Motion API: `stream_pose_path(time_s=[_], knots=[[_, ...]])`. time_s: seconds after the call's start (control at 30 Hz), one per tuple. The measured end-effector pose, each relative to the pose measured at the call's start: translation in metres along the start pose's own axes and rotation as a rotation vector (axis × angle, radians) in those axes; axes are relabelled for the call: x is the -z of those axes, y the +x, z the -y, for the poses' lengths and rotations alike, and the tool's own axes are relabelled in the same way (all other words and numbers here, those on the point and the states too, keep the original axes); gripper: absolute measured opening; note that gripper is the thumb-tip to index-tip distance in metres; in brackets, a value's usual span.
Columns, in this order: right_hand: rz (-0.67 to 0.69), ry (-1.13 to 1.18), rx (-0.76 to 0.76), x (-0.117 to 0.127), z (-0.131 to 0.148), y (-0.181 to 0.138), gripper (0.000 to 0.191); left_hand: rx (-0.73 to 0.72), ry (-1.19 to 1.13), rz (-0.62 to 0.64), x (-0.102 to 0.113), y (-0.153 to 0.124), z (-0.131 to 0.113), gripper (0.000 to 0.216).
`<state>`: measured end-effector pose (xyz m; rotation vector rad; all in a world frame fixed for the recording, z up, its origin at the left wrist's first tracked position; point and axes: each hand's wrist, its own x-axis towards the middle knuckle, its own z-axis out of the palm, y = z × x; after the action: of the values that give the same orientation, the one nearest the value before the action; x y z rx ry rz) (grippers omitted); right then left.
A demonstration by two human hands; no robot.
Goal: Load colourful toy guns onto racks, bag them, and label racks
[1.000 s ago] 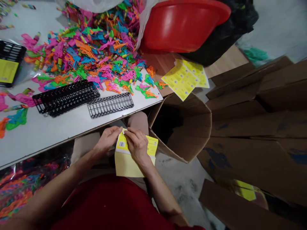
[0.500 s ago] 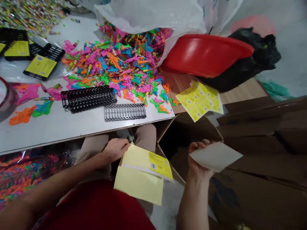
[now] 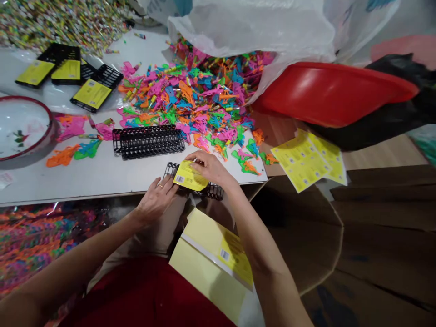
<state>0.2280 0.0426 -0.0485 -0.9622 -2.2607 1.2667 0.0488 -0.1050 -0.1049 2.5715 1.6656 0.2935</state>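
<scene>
My right hand pinches a small yellow label and holds it over a black plastic rack lying at the near edge of the white table. My left hand rests with curled fingers against the left end of that rack, touching the label's lower corner. A pad of yellow label sheets lies on my lap below both hands.
A stack of black racks sits behind my hands. Bright plastic toy pieces spill from a clear bag. Labelled racks lie at far left beside a white bowl. A red basin, loose yellow sheets and cardboard boxes stand to the right.
My right hand let go of a white backing sheet over the box and came back to the table with a yellow label. My left hand left the pad and moved up to the rack.
</scene>
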Motion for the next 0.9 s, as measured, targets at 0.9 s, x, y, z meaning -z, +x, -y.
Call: stream_pose_path(time_s=[0.9], knots=[[0.11,-0.029,-0.031,-0.031,-0.011,0.023,0.026,0.072,-0.146,-0.223,0.014,-0.005,0.042,0.026]])
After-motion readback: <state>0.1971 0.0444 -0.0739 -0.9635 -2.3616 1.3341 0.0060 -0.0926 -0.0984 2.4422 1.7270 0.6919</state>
